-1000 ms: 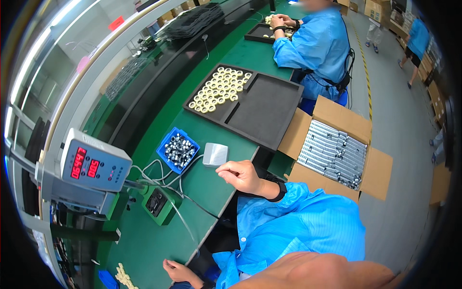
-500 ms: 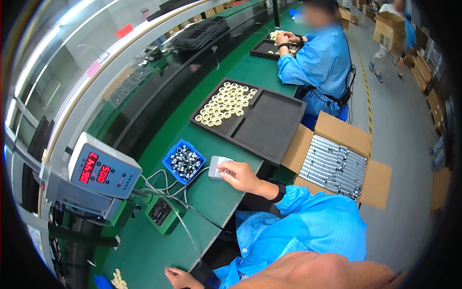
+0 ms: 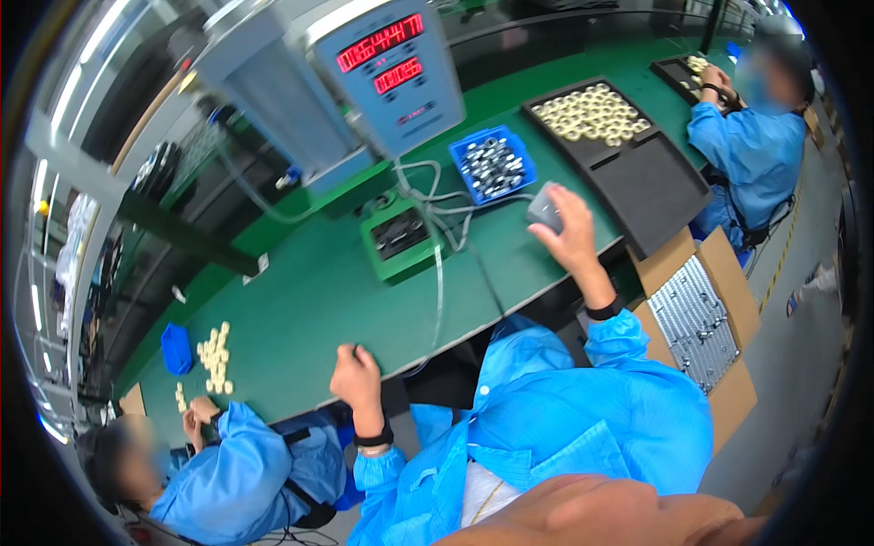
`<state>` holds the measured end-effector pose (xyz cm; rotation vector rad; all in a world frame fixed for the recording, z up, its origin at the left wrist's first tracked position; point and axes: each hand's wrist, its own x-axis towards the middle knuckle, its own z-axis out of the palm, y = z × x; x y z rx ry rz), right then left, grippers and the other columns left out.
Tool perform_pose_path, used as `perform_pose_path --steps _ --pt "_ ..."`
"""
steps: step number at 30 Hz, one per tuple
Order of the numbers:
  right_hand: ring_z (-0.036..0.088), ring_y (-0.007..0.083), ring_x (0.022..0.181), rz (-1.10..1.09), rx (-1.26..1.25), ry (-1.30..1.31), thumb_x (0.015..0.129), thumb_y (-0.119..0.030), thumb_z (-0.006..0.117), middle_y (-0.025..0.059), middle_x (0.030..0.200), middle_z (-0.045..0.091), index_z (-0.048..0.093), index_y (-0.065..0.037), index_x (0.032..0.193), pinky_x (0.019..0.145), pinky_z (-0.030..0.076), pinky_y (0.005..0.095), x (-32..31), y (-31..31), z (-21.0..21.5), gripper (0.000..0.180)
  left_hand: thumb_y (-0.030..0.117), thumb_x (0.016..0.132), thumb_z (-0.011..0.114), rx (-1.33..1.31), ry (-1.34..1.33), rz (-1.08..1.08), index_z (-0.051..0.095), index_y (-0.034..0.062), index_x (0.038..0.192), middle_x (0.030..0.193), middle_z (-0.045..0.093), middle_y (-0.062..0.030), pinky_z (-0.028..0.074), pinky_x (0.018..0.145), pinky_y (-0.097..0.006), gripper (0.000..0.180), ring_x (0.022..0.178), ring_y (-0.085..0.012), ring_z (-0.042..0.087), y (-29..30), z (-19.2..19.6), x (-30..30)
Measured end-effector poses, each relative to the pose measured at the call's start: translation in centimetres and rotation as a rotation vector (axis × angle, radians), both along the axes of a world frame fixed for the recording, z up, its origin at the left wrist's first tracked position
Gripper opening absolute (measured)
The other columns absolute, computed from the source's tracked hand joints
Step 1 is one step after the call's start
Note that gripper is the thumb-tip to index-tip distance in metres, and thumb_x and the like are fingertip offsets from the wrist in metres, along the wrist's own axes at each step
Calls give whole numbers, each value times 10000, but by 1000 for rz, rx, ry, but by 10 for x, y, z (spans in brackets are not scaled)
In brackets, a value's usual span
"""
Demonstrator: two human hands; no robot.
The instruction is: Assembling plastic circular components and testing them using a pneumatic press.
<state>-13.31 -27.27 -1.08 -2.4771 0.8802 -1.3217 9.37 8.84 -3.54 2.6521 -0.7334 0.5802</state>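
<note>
My right hand (image 3: 574, 235) is at a small grey box (image 3: 544, 209) with a cable, its thumb and fingers around the box's edges. Just left of it sits a blue bin (image 3: 492, 165) full of small shiny metal parts. My left hand (image 3: 356, 382) is closed in a fist above the front edge of the green table (image 3: 319, 318); whatever it may hold is hidden. Beyond the hands stands a green-based press (image 3: 401, 238) with a dark fixture on its base. A grey display unit (image 3: 387, 77) with lit red digits is mounted beside it.
A black tray (image 3: 651, 196) with cream rings (image 3: 592, 114) stands right of the bin. An open carton (image 3: 742, 318) of metal parts is at my right. Co-workers in blue sit at left (image 3: 241, 469) and right (image 3: 751, 155). Cream parts (image 3: 216, 359) lie near a blue container (image 3: 177, 348).
The view has swung left, bringing the left co-worker and my whole left fist into sight. My right hand stays at the grey box, with its fingers now around the edges.
</note>
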Motion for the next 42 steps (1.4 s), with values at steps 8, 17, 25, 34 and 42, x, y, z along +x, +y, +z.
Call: perform_pose_path --steps 8,17,25,34,42 --pt "442 342 1277 -165 27 109 655 -381 823 158 1379 489 506 -93 1338 1022 337 468 8 2 -22 806 165 771 706 -186 232 -427 647 119 787 512 524 -36 420 460 -362 76 459 -228 550 29 14 30" --pt "481 320 1211 -384 74 321 668 -387 807 128 1371 485 493 -105 1347 951 371 473 12 30 -20 799 167 786 713 -280 257 -433 675 106 809 538 552 -34 425 467 -331 76 471 -202 549 36 11 33" --pt "461 355 1258 -294 -258 177 721 -492 764 173 1379 479 451 -107 1380 982 415 487 44 5 6 825 203 795 710 -334 150 -440 681 133 824 648 647 -63 484 506 -348 81 562 -230 635 29 7 37" --pt "333 346 1368 -328 -88 462 857 -649 522 117 1508 348 365 -218 1461 978 350 630 130 -104 -47 759 213 814 657 -216 31 -398 569 84 785 631 585 -84 477 516 -403 159 581 -284 611 33 2 28" --pt "356 282 1370 -462 -254 562 897 -611 476 25 1489 396 421 -297 1422 931 348 677 133 -121 -75 614 201 816 635 -189 -20 -370 520 78 739 612 557 -77 475 508 -408 186 571 -283 603 32 3 24"
